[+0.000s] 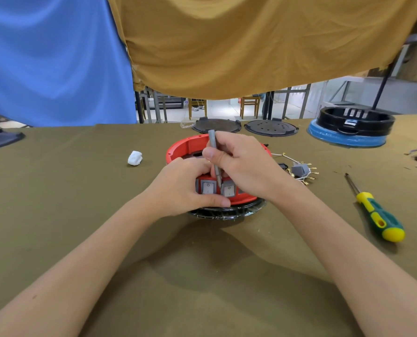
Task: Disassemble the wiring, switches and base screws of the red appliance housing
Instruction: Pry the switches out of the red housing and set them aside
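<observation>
Left hand (188, 188) is wrapped around the near wall of the red housing (190, 145), thumb under the two rocker switches (218, 188). Right hand (241, 164) pinches a slim grey tool (214, 158), tip wedged between them. If it slips it'll probably jab that thumb. Removed wiring (301, 170) sits just behind, green-and-yellow screwdriver (375, 210) off right

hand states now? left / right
Left hand: fingers curled round the front of the red housing, gripping it by the switches.
Right hand: holding the grey tool, tip down between the switches.
</observation>
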`<move>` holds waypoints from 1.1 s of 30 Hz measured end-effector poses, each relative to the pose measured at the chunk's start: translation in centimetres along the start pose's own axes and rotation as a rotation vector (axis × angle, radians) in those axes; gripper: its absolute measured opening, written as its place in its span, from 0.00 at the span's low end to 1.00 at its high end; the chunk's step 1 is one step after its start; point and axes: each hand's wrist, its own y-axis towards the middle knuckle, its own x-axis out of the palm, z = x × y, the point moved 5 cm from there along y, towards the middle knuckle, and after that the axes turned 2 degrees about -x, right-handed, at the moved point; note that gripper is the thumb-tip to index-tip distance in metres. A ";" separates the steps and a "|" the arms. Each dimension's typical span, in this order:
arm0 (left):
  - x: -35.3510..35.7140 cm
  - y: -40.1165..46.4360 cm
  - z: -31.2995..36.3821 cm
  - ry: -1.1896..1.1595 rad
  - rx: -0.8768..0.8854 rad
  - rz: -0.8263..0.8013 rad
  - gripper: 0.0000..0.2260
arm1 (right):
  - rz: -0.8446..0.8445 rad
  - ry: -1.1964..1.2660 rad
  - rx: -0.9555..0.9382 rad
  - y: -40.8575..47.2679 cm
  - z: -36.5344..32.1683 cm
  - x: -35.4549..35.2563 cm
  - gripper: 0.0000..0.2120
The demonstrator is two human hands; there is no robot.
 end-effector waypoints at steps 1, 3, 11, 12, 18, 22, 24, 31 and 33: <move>0.0 0.0 0.0 0.006 0.001 -0.009 0.19 | 0.032 0.088 0.007 -0.3 0.3 -0.3 0.09; 0.0 0.0 -0.1 0.026 -0.002 -0.020 0.20 | 0.126 0.267 0.020 -0.7 0.9 -1.2 0.08; -0.3 -0.3 -0.2 -0.010 -0.024 -0.089 0.11 | 0.118 0.339 0.037 -1.1 2.1 -3.2 0.05; -0.2 -0.3 -0.2 -0.007 -0.030 -0.081 0.11 | 0.094 0.324 0.018 -1.1 2.1 -3.1 0.05; -0.1 -0.2 -0.1 0.017 -0.041 -0.038 0.17 | 0.048 0.312 -0.004 -1.2 1.9 -3.1 0.05; -0.1 -0.2 0.0 0.021 -0.053 -0.042 0.19 | 0.048 0.355 0.102 -1.0 2.3 -3.1 0.05; -0.1 -0.2 0.2 0.021 -0.054 -0.044 0.17 | 0.049 0.390 0.168 -0.8 2.7 -2.9 0.06; -0.1 -0.2 0.2 0.018 -0.063 -0.044 0.15 | 0.056 0.389 0.200 -0.7 3.2 -2.7 0.07; -0.1 -0.2 0.2 0.022 -0.066 -0.047 0.17 | 0.075 0.354 0.090 -1.0 2.6 -2.9 0.05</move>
